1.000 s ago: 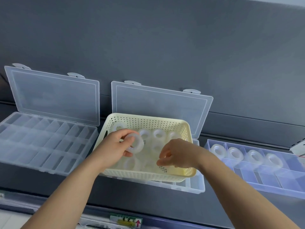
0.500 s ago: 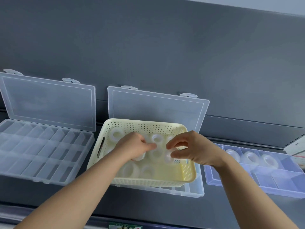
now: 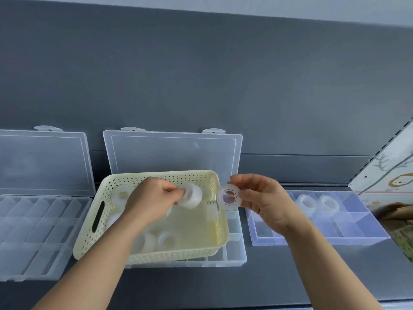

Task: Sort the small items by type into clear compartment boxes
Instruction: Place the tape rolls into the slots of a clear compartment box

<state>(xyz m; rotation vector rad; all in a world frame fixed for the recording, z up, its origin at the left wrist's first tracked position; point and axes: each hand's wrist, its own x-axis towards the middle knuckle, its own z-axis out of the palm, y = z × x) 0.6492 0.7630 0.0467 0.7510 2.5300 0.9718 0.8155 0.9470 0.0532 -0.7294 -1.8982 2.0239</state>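
left hand [image 3: 152,198]: fingertips curled and pinching a tape roll [image 3: 192,195] by its rim, lifted above the basket [image 3: 156,175], the roll's core facing roughly right. right hand [image 3: 263,198]: thumb and first fingers pinching the edge of a flat ring [image 3: 228,197], face-on to the camera, held just past the basket's right wall; the other fingers are loosely spread.

handling, judged: both pieces look like light, stiff translucent plastic, smooth and likely a bit slippery. they are not fragile, but easy to fumble. an edge pinch across the rim suits them, or a finger through the centre hole.

outward: more loose rolls [image 3: 165,241] lie in the basket, which sits on the tray of the middle box [image 3: 234,258], its lid open behind. the right box [image 3: 357,229] holds two rolls [image 3: 307,202] in its back compartments, near the right hand. the left box [image 3: 33,231] is open; no items can be made out in its compartments.

step, judged: comparing the two pieces before dropping each in by type.
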